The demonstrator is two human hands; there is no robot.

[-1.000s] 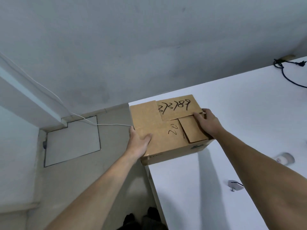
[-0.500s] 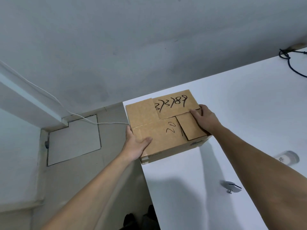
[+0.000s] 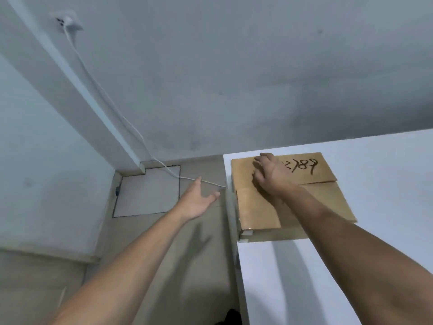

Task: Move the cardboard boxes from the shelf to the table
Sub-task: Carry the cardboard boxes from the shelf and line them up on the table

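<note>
A brown cardboard box (image 3: 323, 202) with black handwritten digits on its flaps rests on the white table (image 3: 386, 266), close to the table's far left corner. My right hand (image 3: 271, 177) lies flat on the box's top flaps with fingers spread, holding nothing. My left hand (image 3: 196, 200) hovers off the table's left edge, over the floor, with its fingers apart and empty; it is clear of the box.
A grey wall rises behind the table. A white cable (image 3: 112, 106) runs from a wall socket (image 3: 68, 22) down to the table's edge. A pale square floor panel (image 3: 147, 191) lies to the left. Dark shoes (image 3: 230, 316) show at the bottom.
The box has gone from held at the table's corner to resting on the table. My left hand has let go and moved off to the left. My right hand has shifted onto the top flaps.
</note>
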